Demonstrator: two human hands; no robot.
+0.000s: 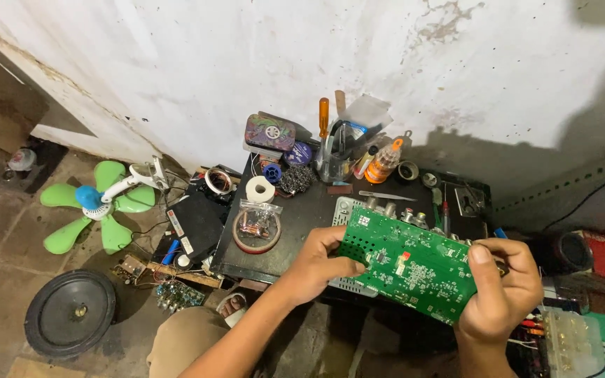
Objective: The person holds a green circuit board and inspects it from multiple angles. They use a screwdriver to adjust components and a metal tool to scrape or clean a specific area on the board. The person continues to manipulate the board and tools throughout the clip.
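small black table (302, 217) with tape roll (260, 189), glue bottle (384, 162)

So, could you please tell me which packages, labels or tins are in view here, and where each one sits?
Patterned tin: back of the black table, rounded, purple-green.
Orange bottle: right of the tool cup, white label.
Clear bag: on a round lid, small parts inside.
Red box: far right.

dim warm light, dark shadows right, sharp focus.
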